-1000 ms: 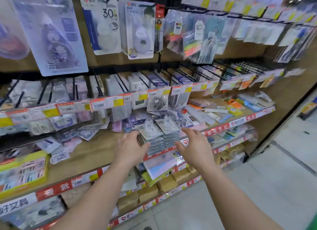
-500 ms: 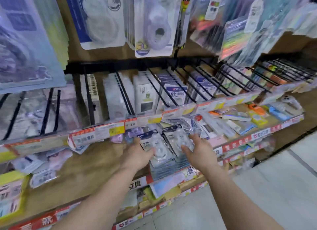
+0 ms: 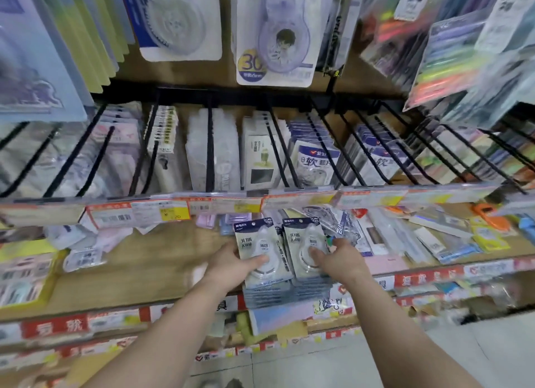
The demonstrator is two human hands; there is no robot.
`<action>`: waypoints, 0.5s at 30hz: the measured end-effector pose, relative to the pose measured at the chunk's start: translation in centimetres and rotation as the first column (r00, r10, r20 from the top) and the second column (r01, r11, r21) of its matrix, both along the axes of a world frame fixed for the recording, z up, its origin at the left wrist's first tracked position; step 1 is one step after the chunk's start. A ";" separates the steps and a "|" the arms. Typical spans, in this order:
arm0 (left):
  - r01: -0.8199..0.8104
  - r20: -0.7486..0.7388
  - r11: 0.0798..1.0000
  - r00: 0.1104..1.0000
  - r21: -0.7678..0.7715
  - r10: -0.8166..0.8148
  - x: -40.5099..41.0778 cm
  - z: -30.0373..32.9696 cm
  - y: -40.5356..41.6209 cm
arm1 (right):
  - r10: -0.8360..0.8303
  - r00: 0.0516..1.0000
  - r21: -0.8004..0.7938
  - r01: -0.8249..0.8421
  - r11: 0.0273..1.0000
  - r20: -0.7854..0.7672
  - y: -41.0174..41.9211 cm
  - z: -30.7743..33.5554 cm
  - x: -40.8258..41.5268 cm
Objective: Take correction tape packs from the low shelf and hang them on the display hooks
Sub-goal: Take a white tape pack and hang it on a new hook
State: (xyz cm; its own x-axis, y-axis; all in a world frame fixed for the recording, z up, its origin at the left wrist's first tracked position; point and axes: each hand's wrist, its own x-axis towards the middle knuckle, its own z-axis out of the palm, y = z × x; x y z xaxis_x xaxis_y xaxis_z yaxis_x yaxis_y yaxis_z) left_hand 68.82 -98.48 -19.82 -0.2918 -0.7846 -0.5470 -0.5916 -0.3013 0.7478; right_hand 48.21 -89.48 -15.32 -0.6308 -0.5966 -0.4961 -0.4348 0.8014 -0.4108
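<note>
Two tape packs [image 3: 262,253] lying side by side lengthwise on low shelf [image 3: 162,260], hooks [image 3: 210,144] directly above; left hand [image 3: 228,261] and right hand [image 3: 337,260] each closing its grip on one.

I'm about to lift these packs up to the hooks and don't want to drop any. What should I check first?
1. Left hand holds the left stack of packs, thumb on top: ok.
2. Right hand holds the right stack of packs, thumb on top: ok.
3. Fingers wrapped under each stack: cannot tell, hidden.
4. Stacks squared up: not ok, lower packs stick out toward the shelf edge.
5. Hang holes at the pack tops uncovered: ok.
6. A free hook in the hook row: cannot tell, the hooks in view carry stock.
</note>
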 end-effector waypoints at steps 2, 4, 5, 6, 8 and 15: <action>-0.026 -0.013 0.999 1.000 -0.024 0.025 -0.1 0.4 0.5 | 0.010 0.997 -0.021 -0.008 1.000 0.073 0.0 0.1 -0.5; -0.069 -0.036 0.997 0.997 -0.041 0.067 -0.3 0.6 0.9 | 0.023 0.992 -0.060 -0.016 0.998 0.125 0.1 0.2 -0.9; -0.092 -0.040 0.995 0.995 -0.042 0.091 -0.3 0.8 1.2 | 0.029 0.989 -0.086 -0.017 0.996 0.145 0.2 0.2 -1.1; -0.116 -0.040 0.992 0.993 -0.045 0.114 -0.3 1.2 1.5 | 0.036 0.986 -0.098 -0.020 0.995 0.164 0.4 0.3 -1.2; -0.161 -0.037 0.985 0.987 -0.064 0.159 -0.1 1.4 1.9 | 0.056 0.979 -0.134 -0.030 0.991 0.196 0.7 0.3 -1.5; -0.343 -0.157 0.938 0.930 -0.054 0.331 0.6 3.3 4.7 | 0.160 0.956 -0.325 -0.074 0.943 0.246 1.3 1.4 -1.6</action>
